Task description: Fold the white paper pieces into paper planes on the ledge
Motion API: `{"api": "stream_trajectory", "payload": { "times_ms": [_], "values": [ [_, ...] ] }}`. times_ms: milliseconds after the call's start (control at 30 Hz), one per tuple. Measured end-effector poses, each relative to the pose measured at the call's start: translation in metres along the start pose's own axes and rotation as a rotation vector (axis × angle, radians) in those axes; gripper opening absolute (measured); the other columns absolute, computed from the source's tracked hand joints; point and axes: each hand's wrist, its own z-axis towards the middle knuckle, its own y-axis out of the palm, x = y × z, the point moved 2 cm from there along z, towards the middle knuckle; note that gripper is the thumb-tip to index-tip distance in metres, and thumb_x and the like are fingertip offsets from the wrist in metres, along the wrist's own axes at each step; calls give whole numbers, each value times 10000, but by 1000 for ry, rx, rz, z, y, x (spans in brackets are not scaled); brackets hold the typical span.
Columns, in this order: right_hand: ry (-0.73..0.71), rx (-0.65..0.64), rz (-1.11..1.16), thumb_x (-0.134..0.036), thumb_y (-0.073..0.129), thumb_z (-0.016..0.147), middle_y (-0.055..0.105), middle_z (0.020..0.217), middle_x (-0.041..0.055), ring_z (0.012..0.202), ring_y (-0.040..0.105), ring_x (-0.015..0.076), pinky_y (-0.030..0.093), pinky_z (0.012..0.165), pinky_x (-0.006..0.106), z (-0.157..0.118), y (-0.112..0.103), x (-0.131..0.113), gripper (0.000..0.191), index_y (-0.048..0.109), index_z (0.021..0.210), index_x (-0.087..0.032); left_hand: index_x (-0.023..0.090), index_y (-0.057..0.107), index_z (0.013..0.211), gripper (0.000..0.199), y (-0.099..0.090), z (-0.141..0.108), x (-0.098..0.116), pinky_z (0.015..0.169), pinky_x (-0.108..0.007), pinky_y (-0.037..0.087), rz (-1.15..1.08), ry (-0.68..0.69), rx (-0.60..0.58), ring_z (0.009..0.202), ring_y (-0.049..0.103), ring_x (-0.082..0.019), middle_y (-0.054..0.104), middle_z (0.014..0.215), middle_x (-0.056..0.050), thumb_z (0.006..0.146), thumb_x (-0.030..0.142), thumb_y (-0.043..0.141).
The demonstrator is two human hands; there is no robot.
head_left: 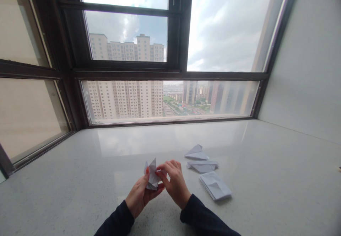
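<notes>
A small folded piece of white paper (152, 175) with pointed tips is held up between my two hands, above the pale counter. My left hand (141, 195) grips it from the left and below, with the thumb on its face. My right hand (174, 182) pinches its right side with the fingertips. To the right of my hands lie a folded paper with a pointed top (196, 152), a flat folded paper with a band across it (203, 166) and a thicker rectangular folded paper (216, 186).
The speckled pale counter (80, 179) extends to a dark-framed window (170, 75) at the back. A white wall (306, 72) stands on the right. At the far right edge a small dark object is cut off by the frame.
</notes>
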Motion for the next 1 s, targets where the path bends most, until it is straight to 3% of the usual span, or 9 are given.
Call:
{"api": "stream_trajectory", "payload": {
  "times_ms": [200,333,467,600,767,1000],
  "values": [
    [-59,-11,-17,-181,519,772,557,656,-22,700,456,148,268,727,289,1,1,0,81,579,728,-213,122,603,825,438,-2,3,3,600,-351,529,144,18,-48,649,646,-227,658,777,-121,657,522,542],
    [-137,-11,-7,-148,521,767,561,661,-15,703,445,152,262,717,299,0,1,0,80,567,728,-202,105,562,832,564,-4,5,3,395,-285,486,289,50,-115,508,618,-209,628,644,-93,646,625,448],
    [-174,-19,4,-130,534,757,572,684,-15,711,439,156,256,724,309,-1,1,-2,82,562,747,-206,84,541,852,624,-5,7,1,296,-202,391,367,80,-115,350,534,-138,567,464,-42,678,653,353],
    [-191,-24,7,-128,531,759,574,690,-15,709,440,157,254,724,315,-2,2,-4,92,564,767,-213,76,552,819,660,-7,8,-2,294,-180,354,379,72,-101,322,493,-107,534,419,-22,679,672,307],
    [-180,-21,7,-124,535,750,577,690,-11,716,441,161,254,724,317,-2,2,-3,96,571,764,-212,91,546,852,607,-5,9,-3,335,-198,369,359,87,-125,392,534,-115,601,602,-53,646,649,422],
    [-158,-13,11,-145,541,753,564,653,-13,691,445,161,266,705,310,-3,4,-2,92,585,786,-219,110,512,988,592,-2,5,1,422,-250,414,388,130,-101,510,579,-162,599,684,-56,648,594,489]
  ]
}}
